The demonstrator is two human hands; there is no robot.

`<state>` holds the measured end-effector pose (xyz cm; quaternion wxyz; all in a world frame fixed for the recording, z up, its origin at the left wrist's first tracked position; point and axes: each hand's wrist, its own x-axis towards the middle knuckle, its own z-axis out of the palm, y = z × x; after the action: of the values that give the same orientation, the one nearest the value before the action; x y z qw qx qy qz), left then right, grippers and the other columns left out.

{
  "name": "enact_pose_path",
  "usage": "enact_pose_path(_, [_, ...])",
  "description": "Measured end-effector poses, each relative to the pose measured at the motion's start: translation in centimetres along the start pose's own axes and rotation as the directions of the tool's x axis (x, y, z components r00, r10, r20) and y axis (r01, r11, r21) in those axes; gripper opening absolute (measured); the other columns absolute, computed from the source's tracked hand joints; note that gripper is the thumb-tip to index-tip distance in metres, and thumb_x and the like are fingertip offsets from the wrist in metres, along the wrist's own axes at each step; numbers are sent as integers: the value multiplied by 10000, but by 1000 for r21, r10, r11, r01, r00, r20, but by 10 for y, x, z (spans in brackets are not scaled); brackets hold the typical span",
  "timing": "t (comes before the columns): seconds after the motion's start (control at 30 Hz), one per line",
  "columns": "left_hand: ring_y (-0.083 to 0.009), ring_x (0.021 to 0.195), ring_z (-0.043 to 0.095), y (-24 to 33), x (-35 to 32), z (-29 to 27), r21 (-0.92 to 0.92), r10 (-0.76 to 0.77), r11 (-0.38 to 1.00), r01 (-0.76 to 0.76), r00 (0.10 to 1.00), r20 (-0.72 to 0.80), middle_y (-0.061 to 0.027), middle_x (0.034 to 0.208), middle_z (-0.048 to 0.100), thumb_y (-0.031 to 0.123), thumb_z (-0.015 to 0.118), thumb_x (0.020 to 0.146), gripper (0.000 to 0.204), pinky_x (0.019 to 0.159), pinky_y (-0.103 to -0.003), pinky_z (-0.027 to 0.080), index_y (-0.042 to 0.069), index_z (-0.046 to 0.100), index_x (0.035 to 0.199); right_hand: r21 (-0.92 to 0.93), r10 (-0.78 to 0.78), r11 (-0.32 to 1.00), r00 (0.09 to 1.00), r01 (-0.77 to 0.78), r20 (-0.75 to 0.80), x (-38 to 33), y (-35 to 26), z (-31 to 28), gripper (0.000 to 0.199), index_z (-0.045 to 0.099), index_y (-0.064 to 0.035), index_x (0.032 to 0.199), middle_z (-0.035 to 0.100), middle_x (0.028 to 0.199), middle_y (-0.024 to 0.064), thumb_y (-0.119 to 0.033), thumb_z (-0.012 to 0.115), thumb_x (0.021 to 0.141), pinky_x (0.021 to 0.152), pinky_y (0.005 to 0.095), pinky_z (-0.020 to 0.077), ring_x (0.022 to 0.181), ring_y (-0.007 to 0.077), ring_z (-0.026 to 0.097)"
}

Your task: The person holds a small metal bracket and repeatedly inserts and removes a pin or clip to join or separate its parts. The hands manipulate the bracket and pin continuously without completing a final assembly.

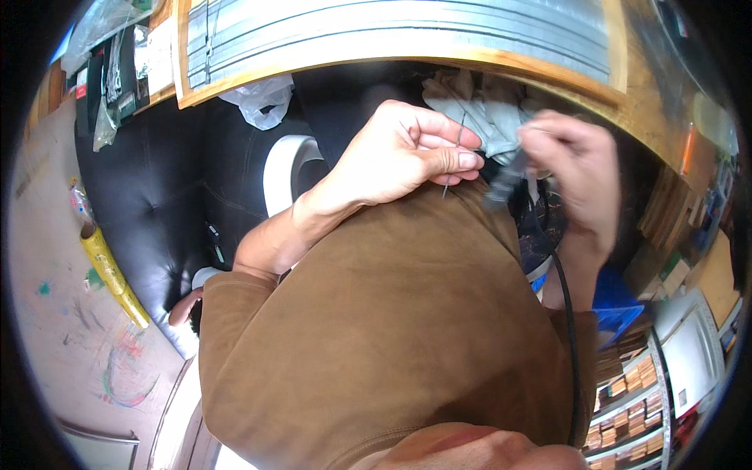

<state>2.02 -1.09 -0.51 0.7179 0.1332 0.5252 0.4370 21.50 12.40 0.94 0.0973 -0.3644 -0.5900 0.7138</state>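
Observation:
My left hand is closed around a thin, dark, wire-like rod, pinched between thumb and fingers. The rod stands steeply, one end above my fingers and the other below my thumb. To its right, my right hand is blurred by motion, with its fingers curled. A smeared dark grey piece extends below those fingers toward my left hand; its kind cannot be made out. Both hands are above my lap, in front of my brown shirt. A pale crumpled cloth lies just beyond them.
A wooden-edged workbench with a striped metallic surface spans the far side. A white plastic bag hangs below its edge. At left are a black padded surface and a yellow tube. A black cable and blue bin are at right.

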Motion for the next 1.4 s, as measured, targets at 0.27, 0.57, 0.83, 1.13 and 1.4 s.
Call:
enact_pose_path(0.27, [-75, 696, 633, -8, 4, 0, 33, 9, 999, -11, 998, 58, -44, 810, 705, 51, 715, 900, 123, 648, -215, 538, -21, 731, 998, 142, -13, 990, 998, 4, 62, 17, 32, 30, 145, 739, 21, 993, 715, 813, 63, -96, 711, 911, 633, 200, 500, 705, 71, 624])
enact_pose_path(0.57, [-76, 713, 651, -13, 7, -2, 69, 5, 998, -10, 998, 66, -44, 812, 718, 78, 729, 891, 148, 674, -213, 549, -6, 730, 1012, 181, -35, 983, 998, 25, 53, 14, 32, 32, 132, 721, 44, 993, 709, 833, 76, -58, 696, 914, 661, 211, 529, 718, 82, 645])
enact_pose_path(0.83, [-72, 689, 635, -14, 9, -2, 74, 21, 997, -26, 997, 72, -43, 806, 714, 93, 726, 897, 145, 648, -209, 534, 3, 733, 1011, 195, -27, 981, 999, 20, 37, 15, 36, 32, 142, 714, 51, 1007, 704, 832, 77, -56, 696, 914, 651, 206, 519, 725, 81, 642])
enact_pose_path(1.13, [-90, 711, 651, -11, 9, -1, 95, 26, 995, -34, 997, 79, -55, 815, 714, 90, 718, 903, 165, 672, -225, 551, -13, 722, 1032, 231, -19, 973, 1000, 16, 9, 14, 38, 31, 141, 714, 41, 1007, 703, 839, 75, -58, 705, 907, 649, 204, 505, 717, 80, 630])
enact_pose_path(1.4, [-228, 933, 722, 17, -5, 26, 158, 238, 961, -228, 970, -51, -204, 981, 729, 38, 683, 917, 252, 850, -323, 594, -80, 656, 1138, 239, -114, 958, 975, 160, -192, -11, 33, -14, 110, 722, 24, 979, 692, 863, 46, -62, 695, 916, 649, 212, 483, 734, 75, 606])
